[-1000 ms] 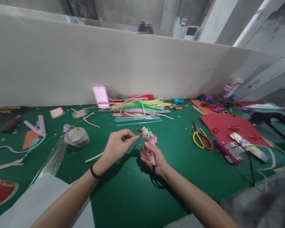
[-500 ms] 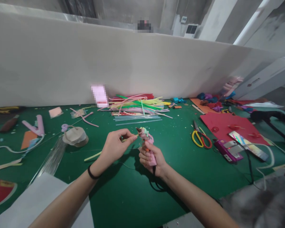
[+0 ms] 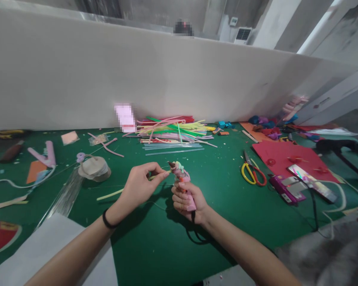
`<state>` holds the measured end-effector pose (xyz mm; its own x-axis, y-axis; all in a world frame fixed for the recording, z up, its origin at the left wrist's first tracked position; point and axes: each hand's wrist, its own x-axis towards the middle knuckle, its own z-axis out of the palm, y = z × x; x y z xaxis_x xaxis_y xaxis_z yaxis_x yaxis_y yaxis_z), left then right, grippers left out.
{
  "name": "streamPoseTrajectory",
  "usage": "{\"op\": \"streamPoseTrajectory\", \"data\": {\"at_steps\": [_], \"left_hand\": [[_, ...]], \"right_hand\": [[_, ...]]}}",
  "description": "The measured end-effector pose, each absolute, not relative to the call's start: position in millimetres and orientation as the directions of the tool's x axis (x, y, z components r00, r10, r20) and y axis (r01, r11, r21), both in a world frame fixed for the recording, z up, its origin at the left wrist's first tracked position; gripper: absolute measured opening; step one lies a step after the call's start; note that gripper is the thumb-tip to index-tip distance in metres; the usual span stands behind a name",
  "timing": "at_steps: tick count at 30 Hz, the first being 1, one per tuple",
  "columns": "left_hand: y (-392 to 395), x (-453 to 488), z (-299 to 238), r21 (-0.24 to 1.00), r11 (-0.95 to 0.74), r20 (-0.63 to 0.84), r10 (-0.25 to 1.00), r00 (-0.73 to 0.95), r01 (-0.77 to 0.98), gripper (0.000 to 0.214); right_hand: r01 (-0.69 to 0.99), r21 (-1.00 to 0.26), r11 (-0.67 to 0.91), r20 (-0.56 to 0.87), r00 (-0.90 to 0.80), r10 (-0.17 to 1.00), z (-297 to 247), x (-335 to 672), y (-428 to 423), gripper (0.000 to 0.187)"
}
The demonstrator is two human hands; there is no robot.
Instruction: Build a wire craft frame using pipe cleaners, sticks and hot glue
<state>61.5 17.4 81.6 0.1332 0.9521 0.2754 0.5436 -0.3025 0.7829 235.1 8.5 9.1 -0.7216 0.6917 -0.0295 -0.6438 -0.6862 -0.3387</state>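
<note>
My left hand [image 3: 144, 183] pinches a thin pale yellow-green stick [image 3: 109, 195], likely a pipe cleaner, whose tail sticks out to the left behind my wrist. Its other end, at my fingertips, is too small to make out. Wrapped in my right hand [image 3: 188, 200] is a pink glue gun [image 3: 191, 202] with a dark nozzle. The nozzle points up and left, just beside my left fingertips. A black cord drops from the bottom of its handle. Something pale green and white sits on top of the gun's body.
Behind my hands lie translucent glue sticks [image 3: 174, 148] and a pile of coloured pipe cleaners [image 3: 179, 130]. Yellow-and-red scissors [image 3: 253, 171], red sheets [image 3: 286, 159] and a purple power block [image 3: 286, 190] are to the right. A paper roll [image 3: 94, 169] and white paper [image 3: 62, 246] are to the left.
My left hand has shifted slightly left with the yellow-green stick, away from the nozzle. The glue gun in my right hand has also moved a little left.
</note>
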Motion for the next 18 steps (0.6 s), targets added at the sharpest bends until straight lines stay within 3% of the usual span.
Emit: {"op": "streamPoseTrajectory", "data": {"at_steps": [12, 16, 18], "left_hand": [[9, 58, 87, 0.755, -0.333, 0.302, 0.941, 0.151, 0.565, 0.03], [16, 47, 90, 0.749, -0.324, 0.305, 0.943, 0.134, 0.579, 0.03], [17, 28, 95, 0.721, -0.285, 0.345, 0.938, 0.03, 0.631, 0.033]], "right_hand": [[-0.607, -0.326, -0.725, -0.034, -0.758, 0.651, 14, 231, 2, 0.032], [-0.591, -0.241, -0.77, 0.01, -0.794, 0.607, 24, 241, 1, 0.032], [-0.666, -0.13, -0.734, 0.066, -0.745, 0.664, 31, 256, 1, 0.033]]}}
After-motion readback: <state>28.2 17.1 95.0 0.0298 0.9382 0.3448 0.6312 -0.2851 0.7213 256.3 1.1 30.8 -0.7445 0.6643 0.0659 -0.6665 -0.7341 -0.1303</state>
